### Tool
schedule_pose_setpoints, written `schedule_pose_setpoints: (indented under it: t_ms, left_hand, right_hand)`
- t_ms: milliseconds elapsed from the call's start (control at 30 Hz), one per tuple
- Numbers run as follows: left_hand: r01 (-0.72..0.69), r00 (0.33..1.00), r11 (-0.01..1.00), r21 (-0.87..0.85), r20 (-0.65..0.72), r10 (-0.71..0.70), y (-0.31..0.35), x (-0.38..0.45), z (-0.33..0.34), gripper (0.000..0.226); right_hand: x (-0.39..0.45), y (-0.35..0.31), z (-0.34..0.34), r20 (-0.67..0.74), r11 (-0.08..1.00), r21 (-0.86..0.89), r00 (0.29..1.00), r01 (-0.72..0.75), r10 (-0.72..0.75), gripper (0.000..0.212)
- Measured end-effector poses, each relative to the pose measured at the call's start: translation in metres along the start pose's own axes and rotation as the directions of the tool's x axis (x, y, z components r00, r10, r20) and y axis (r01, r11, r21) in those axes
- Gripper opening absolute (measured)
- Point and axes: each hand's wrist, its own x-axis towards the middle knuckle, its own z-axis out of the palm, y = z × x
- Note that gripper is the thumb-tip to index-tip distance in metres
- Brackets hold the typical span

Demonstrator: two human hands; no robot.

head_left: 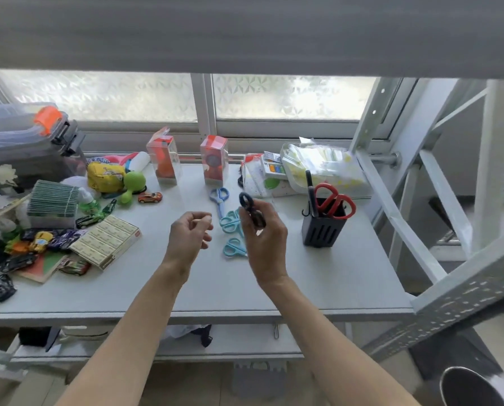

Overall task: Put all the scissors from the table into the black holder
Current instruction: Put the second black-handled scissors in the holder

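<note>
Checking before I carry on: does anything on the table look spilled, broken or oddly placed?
Nothing looks spilled or broken. The scissors still on the table lie loosely: a blue pair and teal pairs overlapping beside the right hand, which holds black scissors. Red scissors stand in the black holder.

Two bare forearms are seen, entering from the near edge of the view. No sleeve is visible on either arm up to the edge of the picture. The left hand [189, 233] and the right hand [266, 243] are uncovered; no glove is worn. No ring, watch or bracelet can be made out on the fingers or wrists. The fingernails are kept short and appear unpainted, although this detail is small. The rest of the body is not shown.
</note>
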Motion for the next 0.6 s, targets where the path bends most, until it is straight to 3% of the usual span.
schedule_pose_setpoints:
  t_ms: [133,267,333,433,500,600]
  left_hand:
    - [-0.061,0.974,0.988,0.145,0.225,0.027,0.007,-0.006,0.060,0.033]
    - [-0.186,0.914,0.954,0.233,0.397,0.081,0.010,0.000,0.113,0.058]
    - [-0.226,0.893,0.934,0.277,0.441,0.085,0.011,0.007,0.135,0.072]
    - [-0.248,0.881,0.909,0.335,0.469,0.068,0.011,0.017,0.161,0.088]
    - [-0.224,0.887,0.901,0.373,0.460,0.030,0.010,0.022,0.173,0.092]
    - [-0.194,0.896,0.891,0.411,0.445,-0.010,0.007,0.027,0.183,0.090]
  right_hand:
    - [0.016,-0.027,-0.059,-0.261,0.992,0.094,0.964,0.088,-0.060,0.008]
    - [0.037,-0.035,-0.115,-0.439,0.982,0.024,0.884,0.189,-0.159,0.009]
    - [0.052,-0.025,-0.138,-0.484,0.989,-0.016,0.864,0.149,-0.139,0.008]
    - [0.076,0.002,-0.165,-0.465,0.999,-0.043,0.885,-0.011,-0.010,0.011]
    - [0.088,0.020,-0.177,-0.376,0.992,-0.075,0.924,-0.100,0.065,0.028]
    - [0.098,0.041,-0.182,-0.206,0.972,-0.181,0.972,-0.149,0.111,0.028]
